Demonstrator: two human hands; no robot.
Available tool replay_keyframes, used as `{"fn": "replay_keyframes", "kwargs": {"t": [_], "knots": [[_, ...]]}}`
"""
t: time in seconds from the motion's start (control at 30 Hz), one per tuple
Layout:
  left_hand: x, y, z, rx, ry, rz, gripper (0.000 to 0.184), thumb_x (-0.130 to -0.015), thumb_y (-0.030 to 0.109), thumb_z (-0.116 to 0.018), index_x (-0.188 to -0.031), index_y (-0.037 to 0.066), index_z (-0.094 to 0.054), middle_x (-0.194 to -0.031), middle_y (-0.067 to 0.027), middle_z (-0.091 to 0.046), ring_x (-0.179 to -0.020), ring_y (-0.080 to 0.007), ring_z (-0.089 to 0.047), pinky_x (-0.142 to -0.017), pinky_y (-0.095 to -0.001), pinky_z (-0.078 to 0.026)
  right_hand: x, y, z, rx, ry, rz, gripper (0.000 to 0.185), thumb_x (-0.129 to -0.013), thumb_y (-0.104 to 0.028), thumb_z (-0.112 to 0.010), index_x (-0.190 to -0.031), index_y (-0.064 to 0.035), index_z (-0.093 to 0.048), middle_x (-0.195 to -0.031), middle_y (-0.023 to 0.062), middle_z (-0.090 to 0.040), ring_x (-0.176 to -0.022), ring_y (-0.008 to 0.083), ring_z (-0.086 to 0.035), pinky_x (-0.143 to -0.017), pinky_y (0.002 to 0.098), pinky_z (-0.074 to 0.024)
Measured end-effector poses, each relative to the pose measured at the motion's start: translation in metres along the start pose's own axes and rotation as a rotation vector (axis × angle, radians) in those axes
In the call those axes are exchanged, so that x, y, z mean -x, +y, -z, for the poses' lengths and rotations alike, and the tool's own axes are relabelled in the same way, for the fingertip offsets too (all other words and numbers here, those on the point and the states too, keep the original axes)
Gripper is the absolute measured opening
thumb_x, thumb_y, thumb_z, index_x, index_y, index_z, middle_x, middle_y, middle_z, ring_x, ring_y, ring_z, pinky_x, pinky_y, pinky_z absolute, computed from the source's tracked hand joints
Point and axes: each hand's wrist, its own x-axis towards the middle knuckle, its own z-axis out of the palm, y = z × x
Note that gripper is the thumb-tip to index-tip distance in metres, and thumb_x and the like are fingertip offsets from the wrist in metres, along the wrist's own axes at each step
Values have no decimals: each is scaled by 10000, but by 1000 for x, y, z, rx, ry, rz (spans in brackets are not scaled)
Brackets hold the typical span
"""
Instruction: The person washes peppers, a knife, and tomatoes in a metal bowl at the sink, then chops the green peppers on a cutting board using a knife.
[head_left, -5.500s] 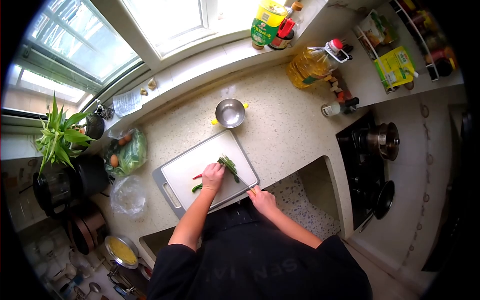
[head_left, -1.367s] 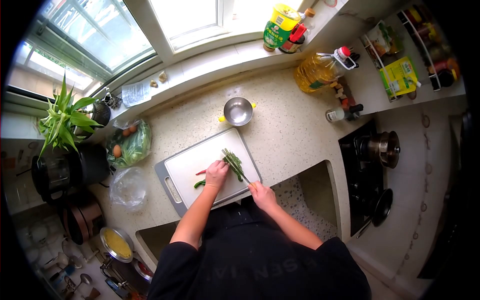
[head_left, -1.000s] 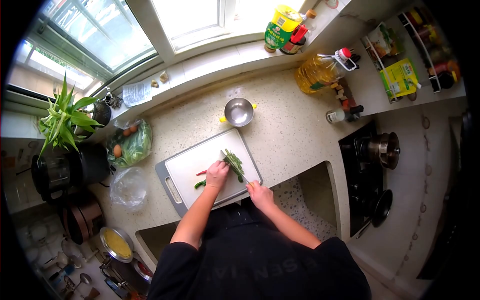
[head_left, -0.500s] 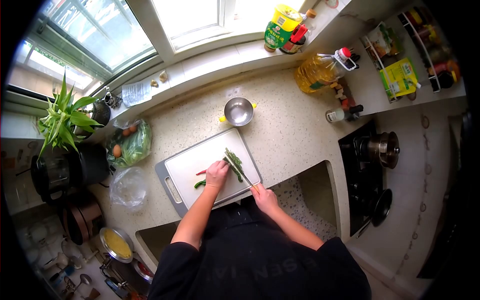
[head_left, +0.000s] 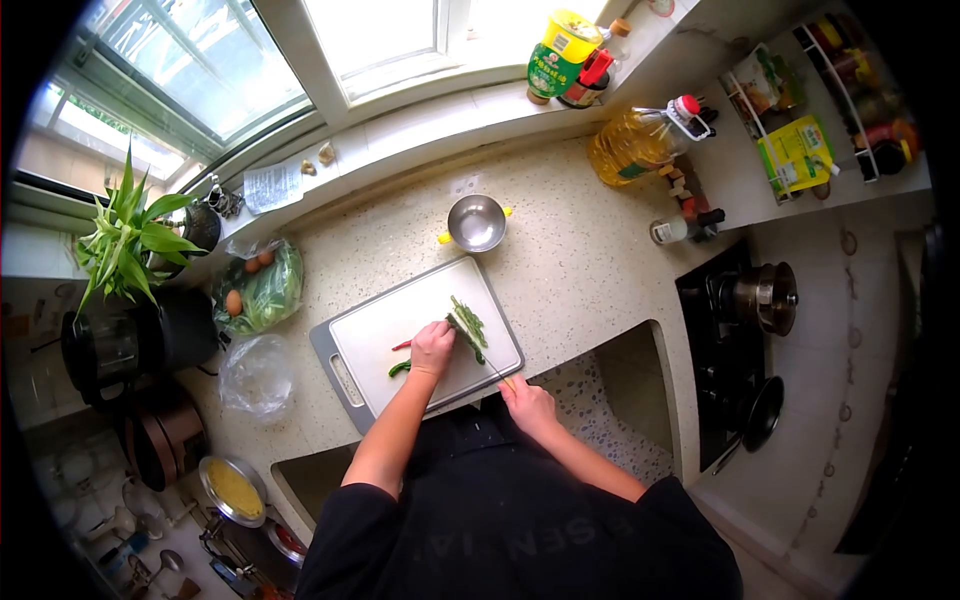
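A white cutting board (head_left: 375, 320) with a grey edge lies on the counter before me. On it my left hand (head_left: 433, 348) is closed, its fingertips pressing a long dark-green pepper (head_left: 467, 340). My right hand (head_left: 530, 403) grips the handle of a knife (head_left: 497, 371) at the board's near right edge. The thin blade reaches toward the pepper; its far part is hard to make out. Cut green strips (head_left: 469, 317) lie just beyond the pepper. Left of my left hand are a red chili (head_left: 402, 346) and a curved green chili (head_left: 399, 369), both partly covered.
A metal bowl (head_left: 477, 223) with yellow handles stands behind the board. To the left are a bag of greens and eggs (head_left: 262, 290) and a crumpled plastic bag (head_left: 256, 377). An oil bottle (head_left: 632, 150) stands back right. Sink openings (head_left: 635, 385) border the counter; a stove (head_left: 722, 330) is right.
The knife has shifted slightly, and its blade shows less than before beside the green strips. My right hand has moved a little toward me. My left hand stays on the pepper.
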Motion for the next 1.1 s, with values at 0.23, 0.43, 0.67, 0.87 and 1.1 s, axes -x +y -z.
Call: {"fn": "replay_keyframes", "kwargs": {"t": [0.23, 0.43, 0.67, 0.87, 1.1], "knots": [[4, -5, -5, -18, -78, 16, 34, -748, 72, -618, -744, 98, -640, -872, -35, -654, -817, -225, -664, -678, -351, -567, -1, -6, 1, 3, -6, -7, 424, -1023, -491, -486, -974, -78, -564, -692, 220, -671, -686, 462, -672, -608, 582, -522], [3, -6, -2, -2, -58, 8, 35, -757, 70, -632, -747, 100, -648, -858, -28, -659, -814, -218, -667, -668, -343, -568, -2, 1, -5, -72, 20, -10, 399, -1018, -477, -505, -1004, -86, -580, -679, 222, -662, -675, 463, -666, -604, 582, -517], [4, -7, -5, 4, -62, 18, 32, -783, 79, -657, -759, 102, -658, -864, -23, -670, -814, -210, -673, -665, -337, -570, 1, 5, -5, -61, 16, -6, 388, -1015, -478, -511, -1024, -98, -591, -685, 223, -665, -689, 464, -670, -615, 577, -523], [4, -7, -3, 7, -80, 15, 26, -784, 82, -663, -768, 103, -667, -870, -21, -673, -823, -207, -678, -676, -335, -574, 2, 2, -1, -41, -9, -23, 402, -1015, -484, -505, -990, -88, -568, -696, 227, -668, -703, 468, -672, -629, 580, -525], [3, -5, -1, 9, -78, 25, 24, -785, 82, -661, -777, 100, -674, -876, -23, -677, -832, -208, -681, -678, -333, -575, 0, 3, -8, -36, -23, -42, 405, -1015, -483, -502, -998, -84, -572, -704, 232, -669, -706, 464, -673, -631, 578, -528]]}}
